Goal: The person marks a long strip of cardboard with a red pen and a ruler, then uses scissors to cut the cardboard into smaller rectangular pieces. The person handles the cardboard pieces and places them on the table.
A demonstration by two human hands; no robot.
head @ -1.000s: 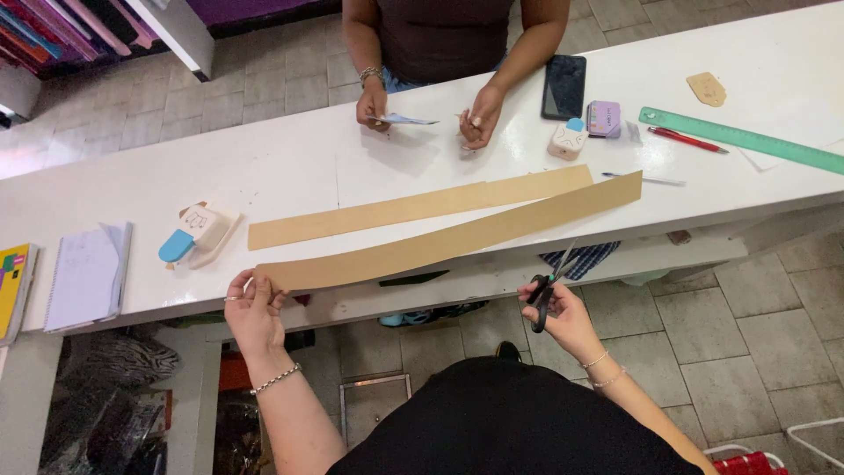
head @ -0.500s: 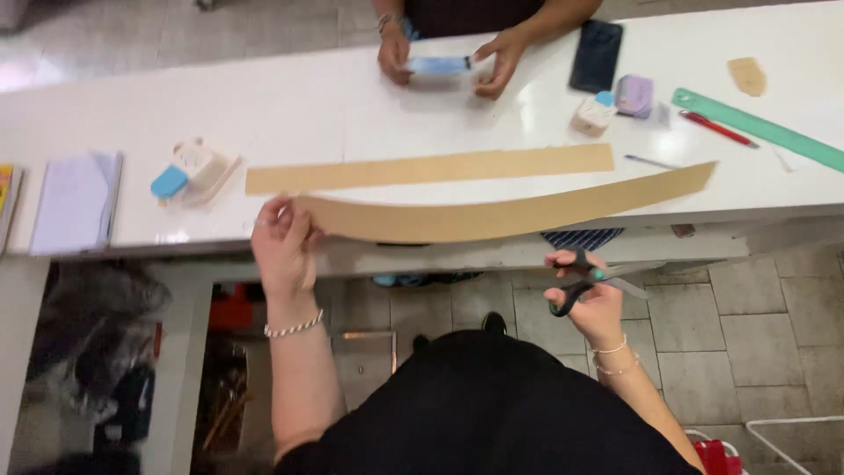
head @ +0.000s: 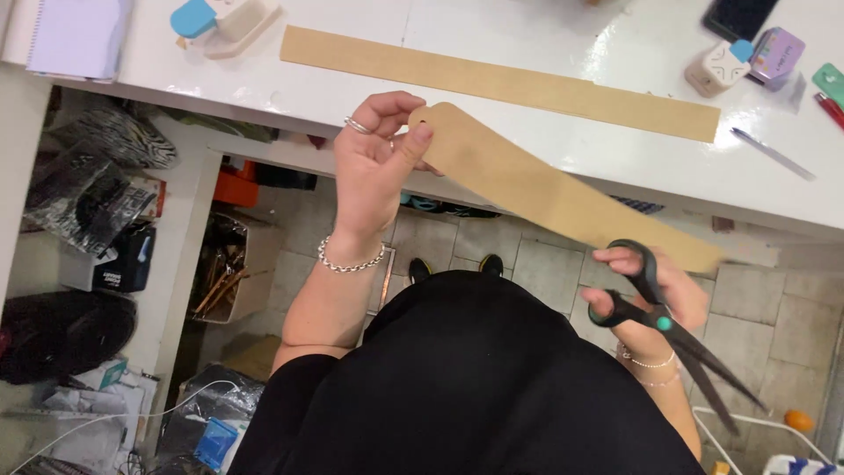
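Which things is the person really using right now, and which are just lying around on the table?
In use:
- left hand pinching the rounded end of the tan card strip
- right hand holding the black scissors, blades open

Just lying about:
- second long tan strip on the white table
- blue and cream paper punch
- small cream punch
- purple punch
- spiral notebook

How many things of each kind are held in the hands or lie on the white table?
Brown card strips: 2
Scissors: 1
Paper punches: 3
Phone: 1
Notebook: 1
Total: 8
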